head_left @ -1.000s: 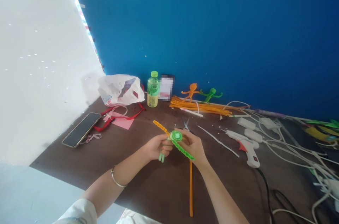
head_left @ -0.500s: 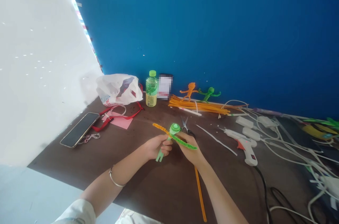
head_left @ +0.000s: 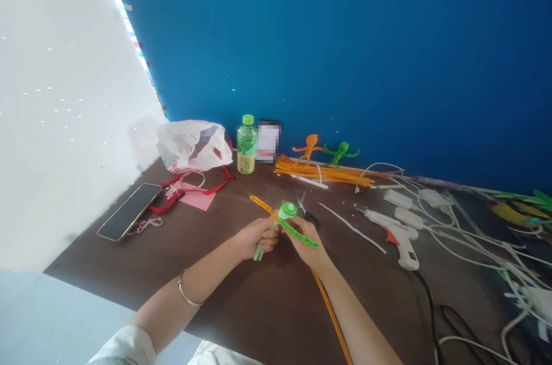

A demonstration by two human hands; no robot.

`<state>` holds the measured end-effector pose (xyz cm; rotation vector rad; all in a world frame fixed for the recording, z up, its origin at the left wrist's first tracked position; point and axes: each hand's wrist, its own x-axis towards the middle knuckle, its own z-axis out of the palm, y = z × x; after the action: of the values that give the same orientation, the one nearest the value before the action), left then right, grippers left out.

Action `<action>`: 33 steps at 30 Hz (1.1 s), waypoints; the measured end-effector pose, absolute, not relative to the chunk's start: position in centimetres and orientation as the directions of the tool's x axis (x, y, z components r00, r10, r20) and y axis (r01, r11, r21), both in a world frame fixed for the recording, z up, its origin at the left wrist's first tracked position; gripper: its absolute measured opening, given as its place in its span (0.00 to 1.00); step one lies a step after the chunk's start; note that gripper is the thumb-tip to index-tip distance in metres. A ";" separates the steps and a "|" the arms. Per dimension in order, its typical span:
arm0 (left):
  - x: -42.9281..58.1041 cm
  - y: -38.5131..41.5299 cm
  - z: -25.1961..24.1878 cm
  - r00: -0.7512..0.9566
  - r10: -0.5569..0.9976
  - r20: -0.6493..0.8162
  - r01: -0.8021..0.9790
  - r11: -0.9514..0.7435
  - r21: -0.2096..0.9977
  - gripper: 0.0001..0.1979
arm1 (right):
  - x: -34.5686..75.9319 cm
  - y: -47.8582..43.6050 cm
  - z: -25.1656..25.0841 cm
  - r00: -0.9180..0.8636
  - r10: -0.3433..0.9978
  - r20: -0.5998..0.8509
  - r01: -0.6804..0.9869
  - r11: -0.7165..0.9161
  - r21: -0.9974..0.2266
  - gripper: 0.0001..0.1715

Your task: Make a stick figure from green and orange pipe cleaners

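Left hand (head_left: pixel 260 239) grips figure (head_left: pixel 288 211); right hand (head_left: pixel 308 245) against it; table edge (head_left: pixel 95 292) apart.

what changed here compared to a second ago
The orange strip swung: its near end went rightward, out of the picture. The green figure tipped, its coiled top facing the camera less. The left hand still grips the figure, the right hand still at it. The bottle, glue gun and white bag stayed put.

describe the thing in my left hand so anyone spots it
Over the dark table, find the left hand. It grips a green-topped craft piece. Unlike the plain orange figure and green figure behind, it mixes an orange strip with a green strip.
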<state>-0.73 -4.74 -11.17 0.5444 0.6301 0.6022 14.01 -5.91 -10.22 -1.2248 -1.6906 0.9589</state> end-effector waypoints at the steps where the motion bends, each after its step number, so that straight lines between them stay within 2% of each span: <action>1: -0.6 -4.8 -11.2 0.630 0.681 -0.373 -0.349 0.678 0.647 0.18 | 14.1 -5.9 -10.3 -0.190 0.966 0.174 0.342 0.232 -0.911 0.12; 11: 0.3 -5.1 -12.1 0.424 0.840 -0.339 -0.368 0.502 0.783 0.20 | 13.7 -6.1 -10.4 -0.149 0.973 0.175 0.353 0.217 -0.910 0.12; 16: 0.2 -5.0 -11.8 0.474 0.840 -0.263 -0.390 0.468 0.793 0.15 | 13.7 -5.9 -10.7 -0.129 0.978 0.163 0.338 0.198 -0.920 0.11; 23: -0.4 -4.7 -11.4 0.578 0.792 -0.196 -0.400 0.485 0.778 0.15 | 14.2 -5.3 -11.0 -0.096 0.981 0.171 0.290 0.192 -0.937 0.13; 27: -0.3 -4.8 -11.3 0.532 0.834 -0.145 -0.414 0.406 0.815 0.17 | 14.1 -5.3 -11.4 -0.057 0.984 0.169 0.243 0.178 -0.954 0.15; 33: 0.1 -5.1 -11.6 0.411 0.903 -0.125 -0.367 0.289 0.884 0.19 | 13.7 -5.4 -11.9 -0.015 0.978 0.207 0.256 0.204 -0.945 0.14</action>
<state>0.14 -5.07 -11.58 0.9011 0.7199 0.9522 13.67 -5.42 -11.87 -1.2391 -1.4779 0.9091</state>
